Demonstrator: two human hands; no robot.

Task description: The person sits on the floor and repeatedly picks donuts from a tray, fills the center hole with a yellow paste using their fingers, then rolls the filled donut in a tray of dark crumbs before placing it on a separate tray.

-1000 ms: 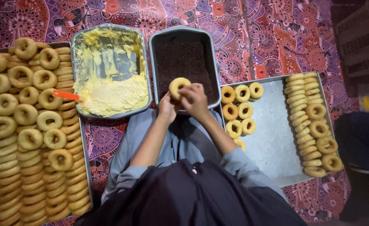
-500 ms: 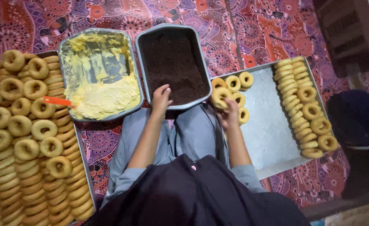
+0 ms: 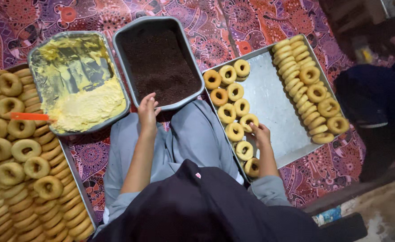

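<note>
My right hand (image 3: 261,133) reaches over the near left part of a metal tray (image 3: 275,105). Its fingertips touch a cream-coated ring doughnut (image 3: 248,120) that lies in a double row of similar doughnuts (image 3: 228,92). My left hand (image 3: 148,110) is empty with fingers apart. It hovers at the near rim of a deep pan of dark brown crumbs (image 3: 158,62). Beside that pan is a pan of yellow cream (image 3: 79,85), which holds an orange-handled spatula (image 3: 27,116).
A large tray of plain ring doughnuts (image 3: 16,161) fills the left side. More doughnuts (image 3: 309,87) are stacked along the metal tray's right edge. I sit on a patterned red cloth (image 3: 219,27) with grey-clad knees under the pans. A dark object (image 3: 376,103) lies at right.
Both hands held a doughnut over the crumb pan. My right hand carried it right and set it in the row on the metal tray. My left hand dropped to the pan's rim.
</note>
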